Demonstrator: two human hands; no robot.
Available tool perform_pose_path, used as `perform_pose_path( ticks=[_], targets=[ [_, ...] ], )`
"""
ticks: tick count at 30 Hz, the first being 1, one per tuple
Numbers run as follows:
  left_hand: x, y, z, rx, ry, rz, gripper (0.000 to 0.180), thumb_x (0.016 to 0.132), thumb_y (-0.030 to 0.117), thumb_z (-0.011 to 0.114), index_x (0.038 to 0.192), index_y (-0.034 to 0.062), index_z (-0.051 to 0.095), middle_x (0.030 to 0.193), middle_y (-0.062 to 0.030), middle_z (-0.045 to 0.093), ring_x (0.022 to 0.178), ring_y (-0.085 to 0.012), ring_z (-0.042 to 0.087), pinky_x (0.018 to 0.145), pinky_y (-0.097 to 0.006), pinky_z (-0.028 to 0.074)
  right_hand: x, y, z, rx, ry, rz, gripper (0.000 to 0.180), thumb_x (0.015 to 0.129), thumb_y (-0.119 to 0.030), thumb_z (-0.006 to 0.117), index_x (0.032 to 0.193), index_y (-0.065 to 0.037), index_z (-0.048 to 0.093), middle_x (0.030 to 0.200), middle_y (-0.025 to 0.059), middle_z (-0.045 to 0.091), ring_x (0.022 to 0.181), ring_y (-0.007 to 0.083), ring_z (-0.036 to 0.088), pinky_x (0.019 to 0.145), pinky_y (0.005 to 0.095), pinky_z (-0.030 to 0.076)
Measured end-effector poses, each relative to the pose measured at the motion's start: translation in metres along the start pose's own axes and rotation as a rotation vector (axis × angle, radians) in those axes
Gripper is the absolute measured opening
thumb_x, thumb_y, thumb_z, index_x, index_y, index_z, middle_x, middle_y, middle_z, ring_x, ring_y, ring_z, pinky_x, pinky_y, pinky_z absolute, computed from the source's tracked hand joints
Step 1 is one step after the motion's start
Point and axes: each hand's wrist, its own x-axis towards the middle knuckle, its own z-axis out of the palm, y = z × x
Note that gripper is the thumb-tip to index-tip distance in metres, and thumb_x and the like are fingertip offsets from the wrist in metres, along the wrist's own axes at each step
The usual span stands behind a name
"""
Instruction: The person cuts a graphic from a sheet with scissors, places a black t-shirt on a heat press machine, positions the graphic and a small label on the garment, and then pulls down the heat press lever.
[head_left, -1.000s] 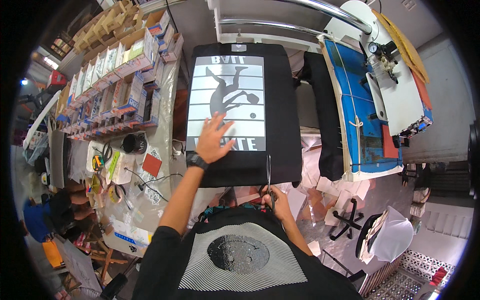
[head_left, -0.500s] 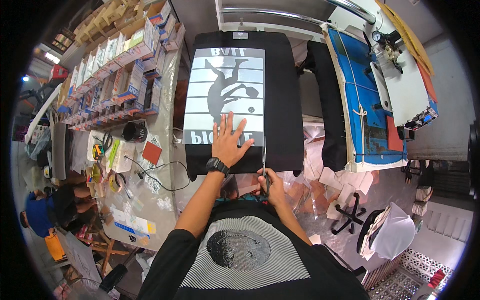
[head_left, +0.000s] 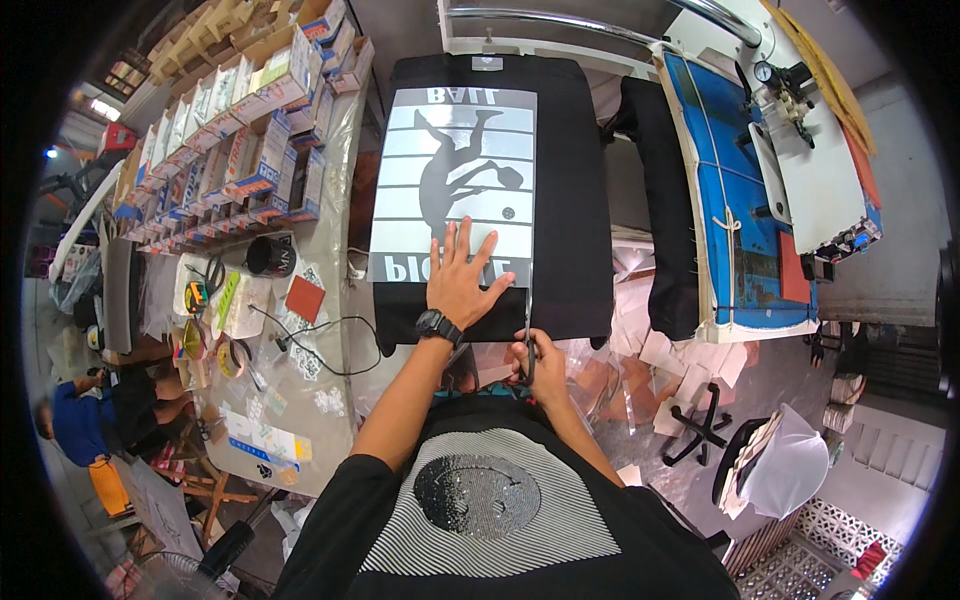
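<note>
A transfer sheet with a grey player figure and stripes lies on a black garment spread over a flat platen. My left hand rests flat on the lower part of the sheet, fingers spread. Below the garment's front edge, my right hand grips a pair of scissors by the handles. Their blades point away from me, along the sheet's lower right edge. How far the blades are apart I cannot make out.
On the left, a table carries cardboard boxes, a black mug, tape and a cable. A blue-covered press stands to the right. Paper scraps and a chair base are on the floor. Another person sits far left.
The view has shifted slightly, so the garment and sheet appear a little higher and further right. My left hand stays on the sheet, and the scissors remain at its right edge.
</note>
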Motion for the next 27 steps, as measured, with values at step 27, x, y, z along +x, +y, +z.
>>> perform_pose_path(
  ticks=[27],
  targets=[
    [0.001,0.002,-0.001,-0.006,0.011,-0.012,0.083,0.080,0.069,0.064,0.146,0.0219,0.049,0.159,-0.0184,0.028,0.147,-0.0404,0.025,0.117,-0.058,0.019,-0.006,-0.008,0.010,-0.052,0.131,-0.062,0.061,0.088,-0.031,0.077,0.137,-0.005,0.051,0.066,0.0016,0.061,0.052,0.0077,0.055,0.047,0.0244,0.047]
  ],
)
